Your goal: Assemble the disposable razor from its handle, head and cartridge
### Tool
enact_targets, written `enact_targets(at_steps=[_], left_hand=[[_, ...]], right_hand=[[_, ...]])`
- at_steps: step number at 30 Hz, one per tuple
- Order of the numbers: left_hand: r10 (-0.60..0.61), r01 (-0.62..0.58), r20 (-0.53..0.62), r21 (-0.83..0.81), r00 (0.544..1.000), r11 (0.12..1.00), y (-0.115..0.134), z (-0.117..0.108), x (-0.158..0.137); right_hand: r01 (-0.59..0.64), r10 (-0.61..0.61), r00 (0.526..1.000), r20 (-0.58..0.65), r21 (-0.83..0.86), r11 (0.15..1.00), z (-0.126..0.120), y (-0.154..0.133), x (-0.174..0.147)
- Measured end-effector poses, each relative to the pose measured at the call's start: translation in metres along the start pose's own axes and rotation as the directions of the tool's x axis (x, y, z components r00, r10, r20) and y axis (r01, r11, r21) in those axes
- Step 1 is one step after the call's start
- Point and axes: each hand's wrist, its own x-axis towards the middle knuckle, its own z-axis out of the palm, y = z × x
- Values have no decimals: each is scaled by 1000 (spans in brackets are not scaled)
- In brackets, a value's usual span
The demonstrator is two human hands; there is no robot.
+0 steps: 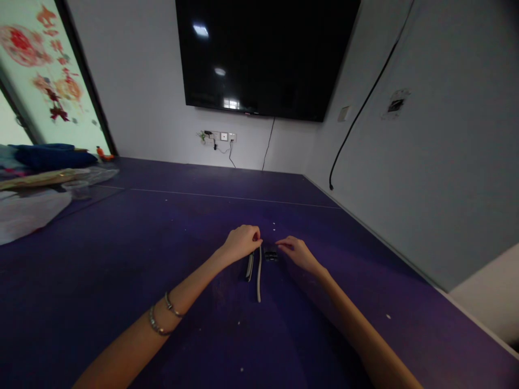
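My left hand (242, 241) is closed in a pinch at the upper end of a thin, pale cord-like strip (259, 278), which runs down toward me on the purple surface. Just left of that strip lies a short black and grey piece (250, 267), its upper end partly under my left hand. A small black object (271, 254) with shiny parts rests between my hands; its exact kind is too small to make out. Beside it, my right hand (298, 252) reaches in from the right, fingers stretched out and slightly apart, with nothing visible in them.
The wide purple surface (182, 227) reaches the wall below a large television (267, 54). At left lie a white plastic bag (32, 213), a clear cup (77, 189) and dark blue fabric (57, 156). A black cable (360, 111) hangs along the right wall.
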Motion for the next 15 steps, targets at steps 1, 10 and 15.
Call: enact_targets(at_steps=[1,10,15], left_hand=[[-43,43,30,14,999,999,-1,-1,-6],[-211,200,223,68,952,977,-8,44,-50],[-259,242,167,117,951,963,-3,51,-47]], right_hand=[[1,-1,1000,-8,9,1000,-2,-1,1],[-47,51,997,-53,70,996,-14,-22,6],[-33,36,998,-48,69,997,-17,-37,5]])
